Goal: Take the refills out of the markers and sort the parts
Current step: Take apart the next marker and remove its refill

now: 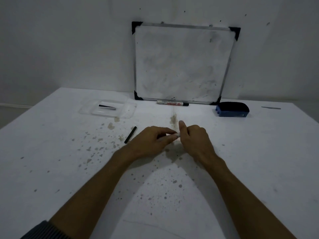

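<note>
Mid-frame, my left hand (151, 139) and right hand (196, 137) both pinch the white marker (177, 134). I'd twist gently, then pull straight apart, low over the table (51, 152).

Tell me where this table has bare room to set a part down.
Free: the patch between the eraser and the right hand; the left side, in front of the clear tray and left of the black refill. Crowded: the middle, where the left hand and right hand grip a white part.
</note>
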Demonstrator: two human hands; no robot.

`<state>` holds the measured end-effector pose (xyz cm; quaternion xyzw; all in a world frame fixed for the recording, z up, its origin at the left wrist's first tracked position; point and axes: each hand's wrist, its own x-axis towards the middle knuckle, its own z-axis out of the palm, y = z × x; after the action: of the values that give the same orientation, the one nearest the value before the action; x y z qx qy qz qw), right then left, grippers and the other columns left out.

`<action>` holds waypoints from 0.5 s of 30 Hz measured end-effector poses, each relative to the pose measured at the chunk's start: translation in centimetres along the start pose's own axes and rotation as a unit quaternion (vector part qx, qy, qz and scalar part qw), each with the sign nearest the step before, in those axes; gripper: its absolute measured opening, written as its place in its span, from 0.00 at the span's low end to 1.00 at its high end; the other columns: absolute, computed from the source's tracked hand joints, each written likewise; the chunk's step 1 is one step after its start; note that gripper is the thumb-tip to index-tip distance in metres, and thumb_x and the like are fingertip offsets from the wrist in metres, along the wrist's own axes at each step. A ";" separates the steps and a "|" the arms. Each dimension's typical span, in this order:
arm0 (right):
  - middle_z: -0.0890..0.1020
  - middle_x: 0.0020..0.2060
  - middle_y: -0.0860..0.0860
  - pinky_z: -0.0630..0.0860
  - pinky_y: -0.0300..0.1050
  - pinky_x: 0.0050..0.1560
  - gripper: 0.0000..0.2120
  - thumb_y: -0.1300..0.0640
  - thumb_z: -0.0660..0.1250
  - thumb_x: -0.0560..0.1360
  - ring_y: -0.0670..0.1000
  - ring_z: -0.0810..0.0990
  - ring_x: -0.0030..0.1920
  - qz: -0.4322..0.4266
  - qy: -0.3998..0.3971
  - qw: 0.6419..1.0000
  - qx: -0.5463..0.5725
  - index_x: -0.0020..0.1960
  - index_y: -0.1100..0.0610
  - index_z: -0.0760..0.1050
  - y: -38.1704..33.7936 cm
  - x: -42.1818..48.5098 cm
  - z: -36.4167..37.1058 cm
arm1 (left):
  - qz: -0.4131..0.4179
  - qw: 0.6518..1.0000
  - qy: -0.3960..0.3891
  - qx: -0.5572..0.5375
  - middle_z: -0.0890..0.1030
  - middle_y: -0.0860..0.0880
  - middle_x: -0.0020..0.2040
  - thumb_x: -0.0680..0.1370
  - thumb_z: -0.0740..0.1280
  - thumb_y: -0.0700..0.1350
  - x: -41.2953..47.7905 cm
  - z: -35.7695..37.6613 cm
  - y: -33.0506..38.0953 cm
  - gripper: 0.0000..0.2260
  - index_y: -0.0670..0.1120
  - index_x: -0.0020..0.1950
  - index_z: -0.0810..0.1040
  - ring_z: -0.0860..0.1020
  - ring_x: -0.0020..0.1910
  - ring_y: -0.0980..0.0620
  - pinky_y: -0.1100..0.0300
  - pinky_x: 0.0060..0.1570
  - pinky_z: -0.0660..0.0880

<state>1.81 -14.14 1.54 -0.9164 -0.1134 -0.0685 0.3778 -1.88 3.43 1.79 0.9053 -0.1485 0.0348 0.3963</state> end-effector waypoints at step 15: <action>0.80 0.48 0.48 0.71 0.34 0.42 0.15 0.43 0.61 0.82 0.44 0.77 0.44 -0.004 0.005 0.999 0.039 0.56 0.54 0.76 2.6 0.9 -0.3 | -0.051 0.992 0.080 -0.079 0.81 0.55 0.43 0.86 0.60 0.53 0.3 -0.1 -0.7 0.11 0.52 0.63 0.78 0.76 0.34 0.59 0.62 0.37 0.75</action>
<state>3.35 -16.01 0.15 -0.9000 -0.1175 -0.0698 0.4140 -1.42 3.90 1.45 0.8717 -0.0725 0.0754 0.4788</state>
